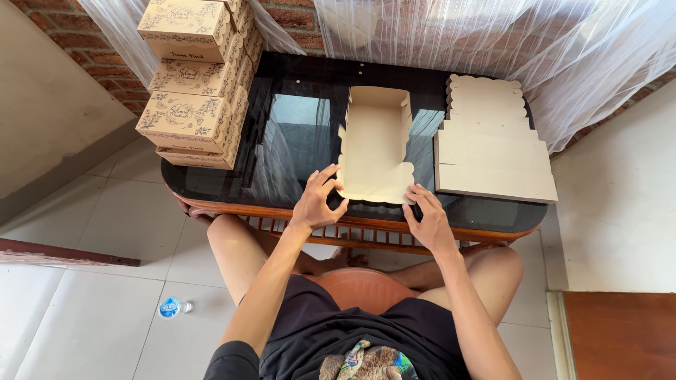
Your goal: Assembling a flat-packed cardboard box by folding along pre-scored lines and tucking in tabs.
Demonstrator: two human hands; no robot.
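Now both hands, L & R, pinch half-folded box at near edge.

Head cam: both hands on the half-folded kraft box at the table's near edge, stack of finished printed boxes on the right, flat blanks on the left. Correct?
Sides are swapped. The head view shows the stack of finished printed cardboard boxes on the left of the black glass table and the flat tan cardboard blanks on the right. The rest holds: left hand and right hand both touch the half-folded tan cardboard box at the near edge.
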